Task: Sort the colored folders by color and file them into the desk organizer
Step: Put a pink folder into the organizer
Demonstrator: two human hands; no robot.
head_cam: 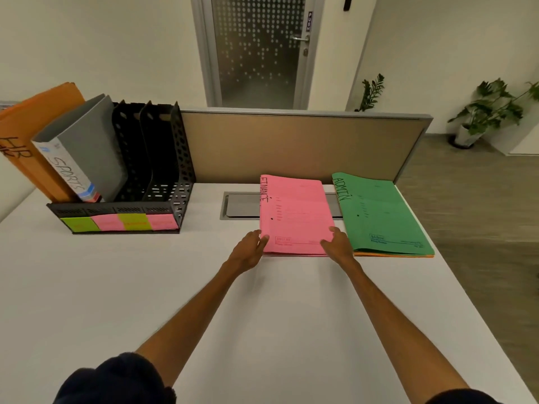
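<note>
A pink folder (296, 211) marked FINANCE lies flat on the white desk (116, 287). My left hand (249, 250) touches its near left corner with relaxed fingers. My right hand (338, 243) rests on its near right corner, fingers on top of the cover. To the right lies a green folder (382, 214) marked ADMIN, with an orange edge showing under it. The black desk organizer (151, 170) stands at the back left. An orange folder (32, 126) marked HR and a grey binder (84, 153) marked SPORTS stand in its left slots. Its two right slots hold nothing.
Green and pink sticky labels (119, 223) line the organizer's front. A brown partition (291, 144) runs along the desk's back edge, with a grey cable hatch (242, 204) in front of it. The desk's right edge drops to the floor, where potted plants (490, 109) stand.
</note>
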